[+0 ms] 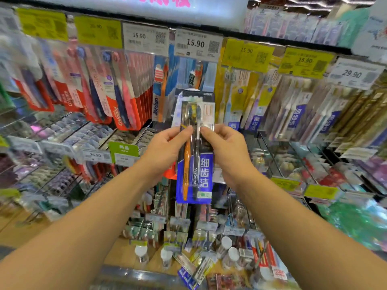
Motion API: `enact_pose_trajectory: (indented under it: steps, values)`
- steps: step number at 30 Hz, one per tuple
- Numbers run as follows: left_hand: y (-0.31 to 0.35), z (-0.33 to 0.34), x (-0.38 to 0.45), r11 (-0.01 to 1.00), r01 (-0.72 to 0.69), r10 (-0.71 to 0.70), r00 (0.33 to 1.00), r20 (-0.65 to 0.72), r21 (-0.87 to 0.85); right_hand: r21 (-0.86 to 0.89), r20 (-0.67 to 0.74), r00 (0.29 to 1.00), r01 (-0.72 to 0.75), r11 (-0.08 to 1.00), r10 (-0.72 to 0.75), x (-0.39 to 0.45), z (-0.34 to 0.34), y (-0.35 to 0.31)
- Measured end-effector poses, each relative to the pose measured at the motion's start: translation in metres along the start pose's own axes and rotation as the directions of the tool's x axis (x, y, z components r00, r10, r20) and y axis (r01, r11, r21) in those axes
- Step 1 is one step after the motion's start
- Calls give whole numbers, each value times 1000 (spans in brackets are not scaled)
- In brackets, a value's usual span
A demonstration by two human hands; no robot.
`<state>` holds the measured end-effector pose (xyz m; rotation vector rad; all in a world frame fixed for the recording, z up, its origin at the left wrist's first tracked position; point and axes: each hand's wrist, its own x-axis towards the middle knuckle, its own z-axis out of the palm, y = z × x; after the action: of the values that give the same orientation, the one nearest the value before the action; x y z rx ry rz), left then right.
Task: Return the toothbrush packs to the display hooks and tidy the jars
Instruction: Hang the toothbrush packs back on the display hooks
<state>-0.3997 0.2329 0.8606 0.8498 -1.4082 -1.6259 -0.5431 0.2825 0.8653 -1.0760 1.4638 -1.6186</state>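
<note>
A blue and black toothbrush pack (204,170) with an orange and a dark brush is held upright in front of the display. My left hand (165,147) pinches its left edge and my right hand (226,149) pinches its right edge, both about mid-height. The pack's top reaches the hook row under the 15.90 price tag (195,43). Several clear jars with white lids (225,245) stand on the bottom shelf, and loose toothbrush packs (196,271) lie beside them.
Hanging toothbrush packs fill the hooks left (117,97) and right (293,109). Wire shelf racks with price labels (95,155) run below on both sides. Green packaging (356,222) sits at the lower right.
</note>
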Motion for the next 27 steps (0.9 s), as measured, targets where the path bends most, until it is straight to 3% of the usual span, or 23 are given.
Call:
enact_pose_trajectory:
  steps: [4, 10, 20, 27]
  values:
    - [-9, -3, -12, 995, 69, -67, 997, 24, -67, 190, -19, 997, -65, 980, 70, -4, -10, -3]
    - [-30, 0, -36, 995, 74, -74, 997, 3, 67, 315, -8, 994, -99, 944, 107, -14, -21, -4]
    - [-38, -9, -85, 989, 102, -113, 988, 108, 105, 312, -35, 993, -93, 945, 109, -42, -6, -10]
    - [-49, -55, -140, 982, 181, -181, 983, 13, -50, 321, -11, 994, -97, 942, 106, -73, 54, -24]
